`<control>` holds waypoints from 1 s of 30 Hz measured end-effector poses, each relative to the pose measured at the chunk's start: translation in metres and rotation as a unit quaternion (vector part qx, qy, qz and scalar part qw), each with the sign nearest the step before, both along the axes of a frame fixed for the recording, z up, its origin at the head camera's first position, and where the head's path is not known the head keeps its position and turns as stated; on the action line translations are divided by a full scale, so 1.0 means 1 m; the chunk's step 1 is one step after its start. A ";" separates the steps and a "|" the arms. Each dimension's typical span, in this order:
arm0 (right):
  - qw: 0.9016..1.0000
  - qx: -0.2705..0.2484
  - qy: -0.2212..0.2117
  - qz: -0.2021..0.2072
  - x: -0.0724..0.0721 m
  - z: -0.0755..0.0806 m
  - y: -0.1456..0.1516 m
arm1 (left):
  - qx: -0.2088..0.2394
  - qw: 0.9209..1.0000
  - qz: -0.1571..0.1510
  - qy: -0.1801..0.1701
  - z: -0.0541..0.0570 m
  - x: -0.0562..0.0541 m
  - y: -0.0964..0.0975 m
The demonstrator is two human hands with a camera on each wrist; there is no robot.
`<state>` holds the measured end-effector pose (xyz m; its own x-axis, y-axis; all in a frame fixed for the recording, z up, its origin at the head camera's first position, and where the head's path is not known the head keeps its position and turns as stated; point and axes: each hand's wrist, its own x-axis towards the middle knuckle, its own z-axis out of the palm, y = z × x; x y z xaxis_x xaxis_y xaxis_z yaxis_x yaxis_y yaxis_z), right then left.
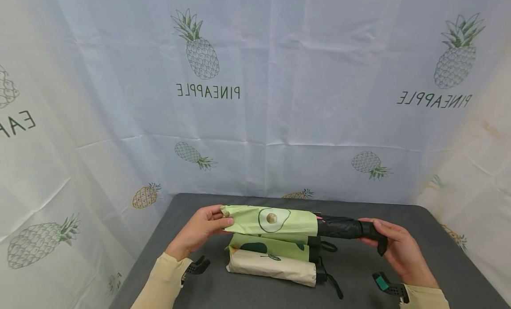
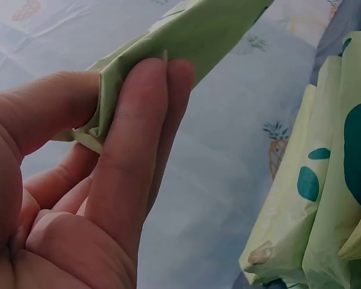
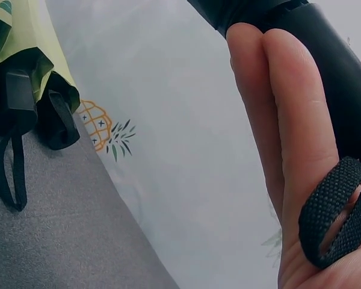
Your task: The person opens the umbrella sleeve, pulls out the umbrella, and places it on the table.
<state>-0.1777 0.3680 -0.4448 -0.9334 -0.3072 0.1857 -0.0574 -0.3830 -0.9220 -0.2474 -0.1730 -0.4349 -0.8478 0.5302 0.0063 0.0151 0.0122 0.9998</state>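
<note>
My left hand pinches the closed end of a light green umbrella sleeve with an avocado print, thumb on one side and fingers on the other. A black folded umbrella sits partly inside that sleeve, its handle end sticking out to the right. Around the black handle curls my right hand, with the woven wrist strap looping down by the palm. The sleeve and umbrella are held level above the table, overlapping the sleeved umbrellas lying there in the head view.
In front lie a cream sleeved umbrella, a green one with dark leaf shapes and a paler green one, side by side, straps to the right. The dark grey table is backed by a pineapple-print curtain.
</note>
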 end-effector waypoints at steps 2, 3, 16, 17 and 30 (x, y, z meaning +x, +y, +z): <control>1.000 -0.001 -0.001 0.003 0.000 0.000 0.001 | -0.002 1.000 -0.004 0.003 0.000 0.000 0.000; 1.000 -0.003 -0.001 0.005 0.000 0.001 0.002 | -0.004 1.000 -0.004 0.003 0.000 0.000 -0.001; 1.000 -0.025 -0.003 0.019 0.002 0.004 0.009 | 0.004 1.000 -0.006 0.006 0.003 -0.001 -0.002; 0.999 -0.028 -0.004 0.021 0.003 0.004 0.011 | 0.005 1.000 -0.006 0.006 0.004 -0.001 -0.002; 0.996 -0.057 -0.022 0.057 0.005 -0.005 0.029 | -0.010 1.000 0.003 0.014 0.004 -0.001 -0.003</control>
<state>-0.1725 0.3968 -0.4497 -0.9018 -0.3907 0.1845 0.0328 -0.4876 -0.8725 -0.2488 -0.1761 -0.4306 -0.8505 0.5256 0.0200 0.0431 0.0317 0.9986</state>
